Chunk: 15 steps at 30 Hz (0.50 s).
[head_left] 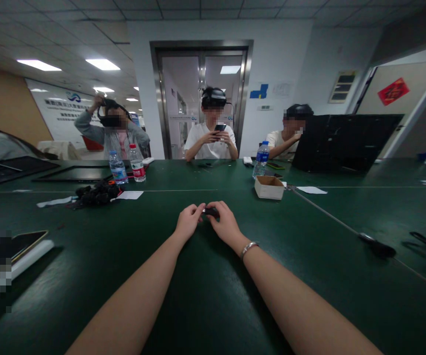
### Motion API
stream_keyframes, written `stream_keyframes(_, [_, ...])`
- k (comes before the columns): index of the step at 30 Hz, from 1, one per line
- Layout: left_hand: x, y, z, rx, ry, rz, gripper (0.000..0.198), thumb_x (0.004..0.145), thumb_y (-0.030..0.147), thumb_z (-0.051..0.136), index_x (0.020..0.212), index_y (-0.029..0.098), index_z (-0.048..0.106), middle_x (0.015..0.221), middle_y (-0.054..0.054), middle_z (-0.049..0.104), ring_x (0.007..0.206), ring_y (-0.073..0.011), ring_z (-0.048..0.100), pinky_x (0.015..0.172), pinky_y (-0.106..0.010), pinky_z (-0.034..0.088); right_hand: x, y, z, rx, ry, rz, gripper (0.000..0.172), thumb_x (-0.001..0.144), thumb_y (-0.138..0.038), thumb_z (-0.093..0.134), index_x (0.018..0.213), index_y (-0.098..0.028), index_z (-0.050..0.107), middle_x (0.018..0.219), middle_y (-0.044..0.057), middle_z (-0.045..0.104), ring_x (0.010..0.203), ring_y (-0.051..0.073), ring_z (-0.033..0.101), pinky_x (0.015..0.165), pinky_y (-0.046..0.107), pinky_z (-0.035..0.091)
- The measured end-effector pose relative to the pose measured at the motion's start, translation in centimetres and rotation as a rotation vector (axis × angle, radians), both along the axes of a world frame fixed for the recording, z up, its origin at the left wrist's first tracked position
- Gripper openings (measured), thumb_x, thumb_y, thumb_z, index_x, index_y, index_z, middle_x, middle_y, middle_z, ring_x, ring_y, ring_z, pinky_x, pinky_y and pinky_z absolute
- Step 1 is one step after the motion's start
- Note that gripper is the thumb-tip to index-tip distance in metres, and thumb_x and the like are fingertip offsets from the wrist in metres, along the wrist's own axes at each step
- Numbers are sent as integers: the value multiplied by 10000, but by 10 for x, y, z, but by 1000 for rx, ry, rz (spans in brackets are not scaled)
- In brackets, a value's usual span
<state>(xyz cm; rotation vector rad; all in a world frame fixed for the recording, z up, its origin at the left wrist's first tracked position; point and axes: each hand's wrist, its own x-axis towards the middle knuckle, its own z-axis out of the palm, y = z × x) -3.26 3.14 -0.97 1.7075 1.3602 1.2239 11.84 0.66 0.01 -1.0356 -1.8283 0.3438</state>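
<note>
A small dark object with a shiny left end is held low over the table, out in front of me. The fingers of my right hand are closed around it from the right. My left hand is closed in a pinch at its left end, thumb against the shiny part. Fingers cover much of the object, so its exact kind cannot be made out. A silver bracelet circles my right wrist.
The green table carries a small open box, a bottle, two more bottles and a black bundle. A phone lies at left, a dark cable end at right. Three people sit opposite, behind a large monitor at right.
</note>
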Motion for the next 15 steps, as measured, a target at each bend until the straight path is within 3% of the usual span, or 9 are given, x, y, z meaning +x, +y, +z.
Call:
stream_keyframes(8, [1,-7,7,-20,48,69,553,784,691,385,614,190,548,508,12,534,499,-140,504,534,-261,347,0,-2,2,4,-26,17,239,763,-102,535,965,-223,570,966,30,538,864,150,547,784,306,477])
stream_keyframes(15, [0,-8,5,-1,13,44,506,787,660,421,671,191,568,593,8,564,555,-138,514,546,-257,362,-1,-4,4,-16,-35,-1,196,770,-139,554,951,-206,584,920,36,554,808,150,541,721,294,470])
